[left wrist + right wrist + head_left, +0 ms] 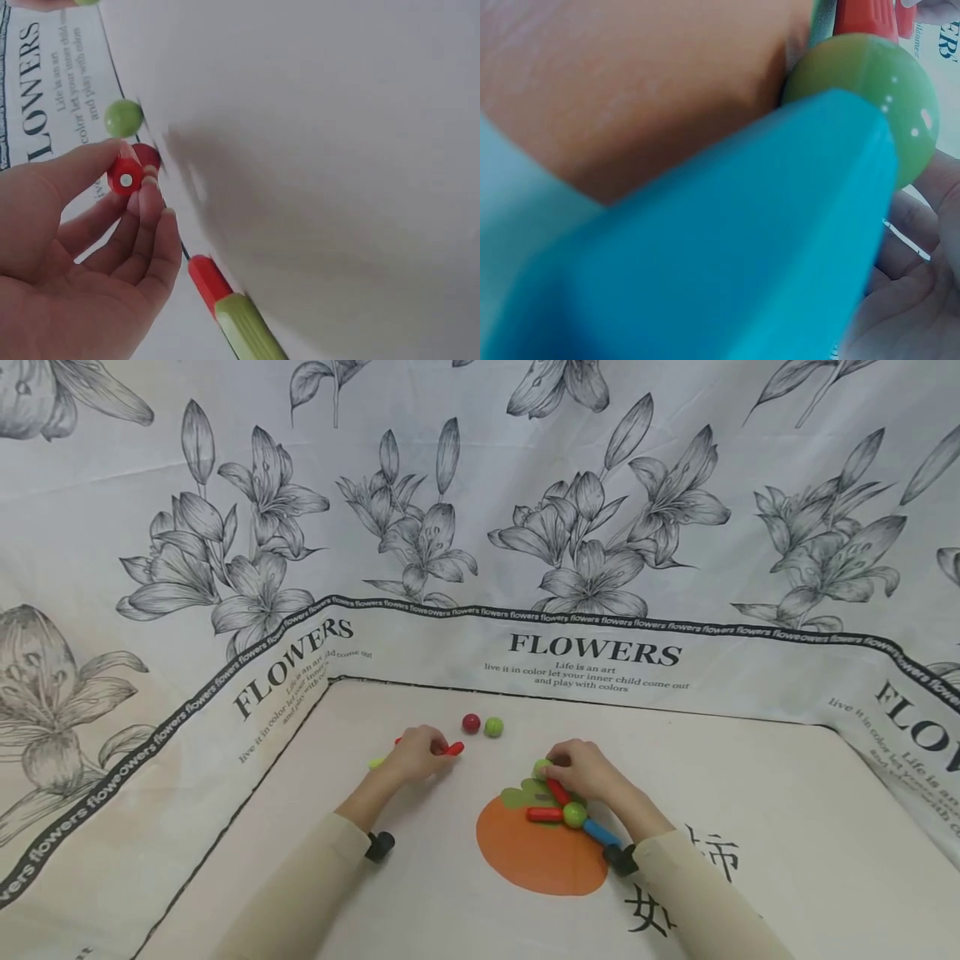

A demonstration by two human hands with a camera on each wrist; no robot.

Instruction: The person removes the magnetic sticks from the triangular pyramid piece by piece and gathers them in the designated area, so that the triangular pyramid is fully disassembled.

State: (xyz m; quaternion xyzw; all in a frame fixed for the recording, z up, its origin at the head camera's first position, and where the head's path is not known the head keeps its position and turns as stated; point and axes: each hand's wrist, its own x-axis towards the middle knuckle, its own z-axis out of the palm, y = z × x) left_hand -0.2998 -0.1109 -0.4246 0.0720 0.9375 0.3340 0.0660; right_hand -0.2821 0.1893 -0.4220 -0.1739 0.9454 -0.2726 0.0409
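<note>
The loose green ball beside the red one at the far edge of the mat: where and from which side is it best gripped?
Probably from above, pinching the small glossy green plastic ball across its near and far sides. The small red ball sits close on its left, so fingers hardly fit there, while the bare cream mat on its right gives room.

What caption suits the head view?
Left hand pinches a red stick; right hand holds a green ball.
</note>
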